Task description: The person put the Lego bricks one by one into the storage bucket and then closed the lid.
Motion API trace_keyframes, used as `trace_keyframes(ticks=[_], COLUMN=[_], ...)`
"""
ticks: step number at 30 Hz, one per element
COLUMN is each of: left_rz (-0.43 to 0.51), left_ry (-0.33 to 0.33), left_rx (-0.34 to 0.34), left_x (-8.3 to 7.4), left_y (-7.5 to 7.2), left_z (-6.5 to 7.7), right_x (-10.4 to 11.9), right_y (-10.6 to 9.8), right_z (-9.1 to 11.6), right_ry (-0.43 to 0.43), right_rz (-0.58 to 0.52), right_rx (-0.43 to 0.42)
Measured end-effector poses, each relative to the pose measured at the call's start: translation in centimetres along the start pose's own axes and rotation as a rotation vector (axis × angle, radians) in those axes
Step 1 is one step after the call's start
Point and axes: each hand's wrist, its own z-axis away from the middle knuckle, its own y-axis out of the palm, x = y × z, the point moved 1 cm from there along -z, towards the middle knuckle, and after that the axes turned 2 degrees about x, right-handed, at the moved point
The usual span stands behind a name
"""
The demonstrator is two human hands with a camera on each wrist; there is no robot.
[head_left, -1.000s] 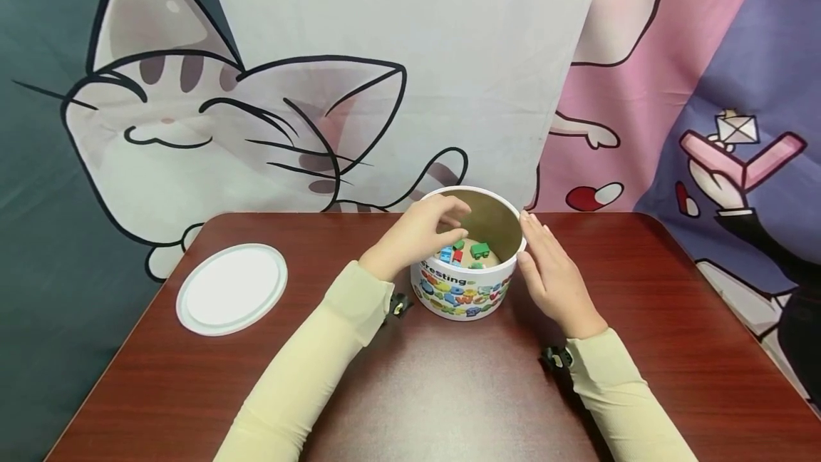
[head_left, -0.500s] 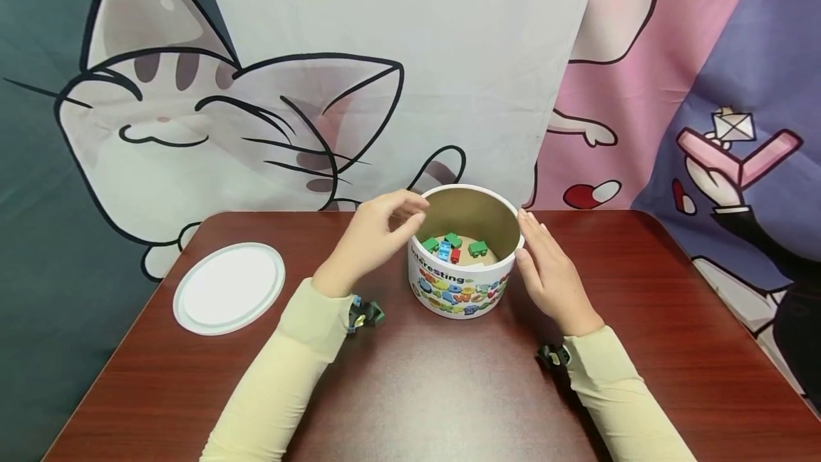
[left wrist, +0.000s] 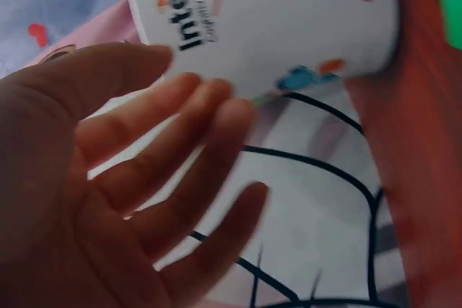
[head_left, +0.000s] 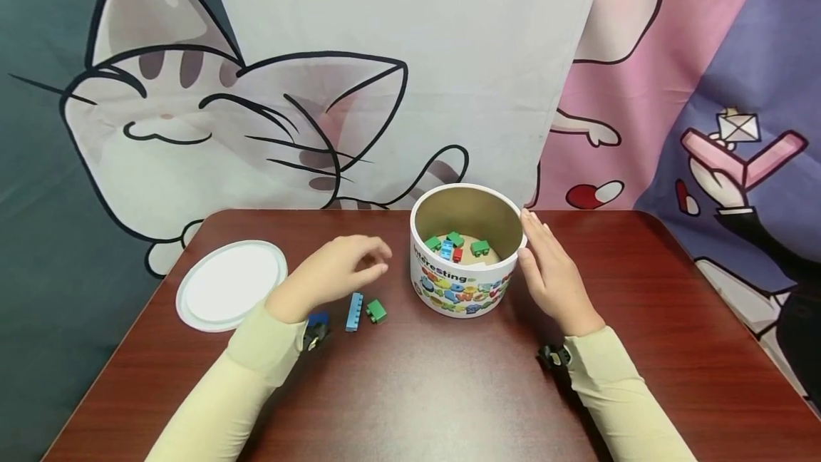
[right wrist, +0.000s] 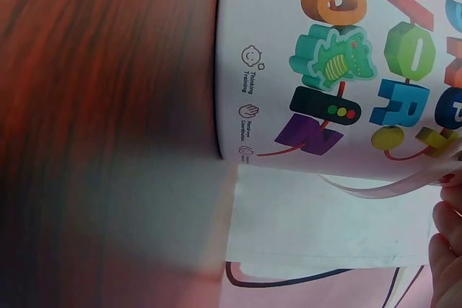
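Note:
A round white bucket (head_left: 458, 305) with printed letters and an uncovered top stands on the table. Inside it lie several toy building blocks, among them a red block (head_left: 457, 254) and a green block (head_left: 479, 248). My left hand (head_left: 336, 269) hovers left of the bucket; its fingers (left wrist: 180, 156) bend loosely around nothing. Just below that hand are a light blue block (head_left: 355, 312) and a green block (head_left: 376, 311). A darker blue block (head_left: 317, 319) is partly hidden by the left wrist camera. With straight fingers, my right hand (head_left: 554, 276) rests against the bucket's right side.
A white round lid (head_left: 231, 285) lies flat at the table's left, behind my left forearm. The brown wooden table (head_left: 436, 391) ends just behind the bucket, where a cartoon cloth backdrop (head_left: 417, 105) hangs.
My left hand has come away from over the bucket, moving left and toward me, and blocks on the table now show beside it. The right hand stays at the bucket.

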Motion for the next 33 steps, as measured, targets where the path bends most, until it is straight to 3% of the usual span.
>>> trace_keyframes(ticks=[9, 18, 33], left_rz=[-0.167, -0.164, -0.16], left_ry=[-0.117, -0.279, -0.317], left_rx=[0.186, 0.342, 0.393], left_x=[2.9, 3.9, 4.6], left_y=[1.5, 2.0, 2.6], left_z=[2.3, 3.9, 4.9], right_x=[0.0, 0.1, 0.0], right_y=[0.2, 0.1, 0.2], right_z=[0.0, 0.0, 0.1], right_ry=[-0.001, -0.005, 0.017], right_rz=[-0.021, -0.029, -0.026], right_rx=[-0.009, -0.031, -0.019])
